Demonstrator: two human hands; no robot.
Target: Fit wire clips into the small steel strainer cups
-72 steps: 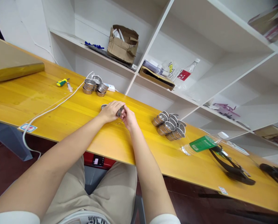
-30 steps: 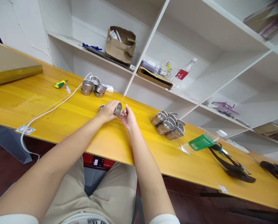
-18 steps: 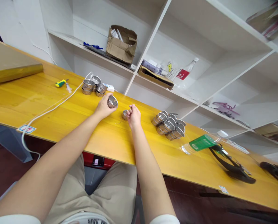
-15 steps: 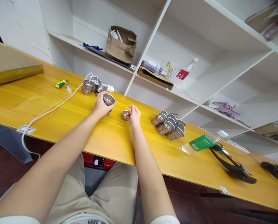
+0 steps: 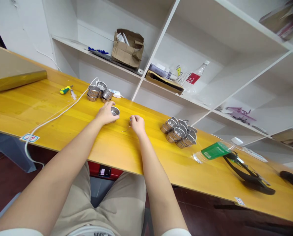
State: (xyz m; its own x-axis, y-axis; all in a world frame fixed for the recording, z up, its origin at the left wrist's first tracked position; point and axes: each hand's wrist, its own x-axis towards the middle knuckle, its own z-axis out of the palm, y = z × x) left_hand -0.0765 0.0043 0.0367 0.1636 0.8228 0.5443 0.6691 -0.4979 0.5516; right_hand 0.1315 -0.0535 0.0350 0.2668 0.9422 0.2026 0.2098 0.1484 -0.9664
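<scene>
My left hand (image 5: 106,113) is closed around a perforated metal cup (image 5: 115,111) with its open mouth up, low over the table. The hand covers most of its side and what lies beneath it. To its right, my right hand (image 5: 137,125) has its fingers pinched together close to the tabletop. A bit of metal shows at those fingertips, but I cannot make out what it is. A thin curved wire (image 5: 124,131) lies just left of the fingertips. Several similar cups (image 5: 93,93) stand stacked beyond my left hand, and another stacked group (image 5: 178,133) stands to the right.
A green-labelled bottle (image 5: 215,150) lies right of the stacks, near a black strap (image 5: 249,177). Left are a screwdriver (image 5: 65,89), a white cable (image 5: 60,113) and a large flat box (image 5: 16,70). White shelves (image 5: 126,83) rise behind the yellow table (image 5: 112,147).
My left hand has come down slightly with the cup. My right hand has moved left and down, over where a small metal cup stood in view; that cup is now largely hidden.
</scene>
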